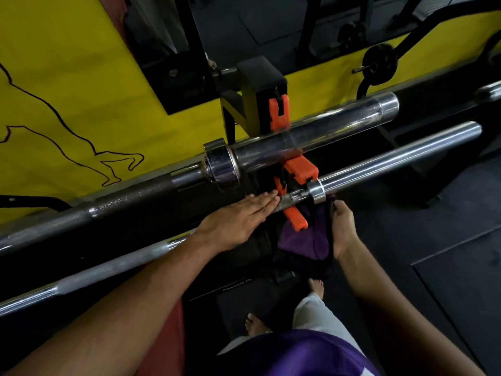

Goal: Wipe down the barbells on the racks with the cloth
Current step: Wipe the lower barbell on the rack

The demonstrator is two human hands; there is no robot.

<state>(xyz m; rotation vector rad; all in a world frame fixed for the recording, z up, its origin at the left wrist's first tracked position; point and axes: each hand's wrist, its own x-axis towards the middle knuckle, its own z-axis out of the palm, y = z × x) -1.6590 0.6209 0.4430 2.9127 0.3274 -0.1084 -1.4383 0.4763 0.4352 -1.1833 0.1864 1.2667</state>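
1. My left hand lies flat, fingers straight and together, pressing on the lower barbell just left of its orange rack hook; I'd hold that pressure so the bar can't roll.
2. My right hand grips the purple cloth, which hangs under the bar beside the collar.
3. I'd wrap the cloth round the shaft next to the collar and twist while sliding.
4. The upper barbell sits close above, so I'd keep my knuckles low.
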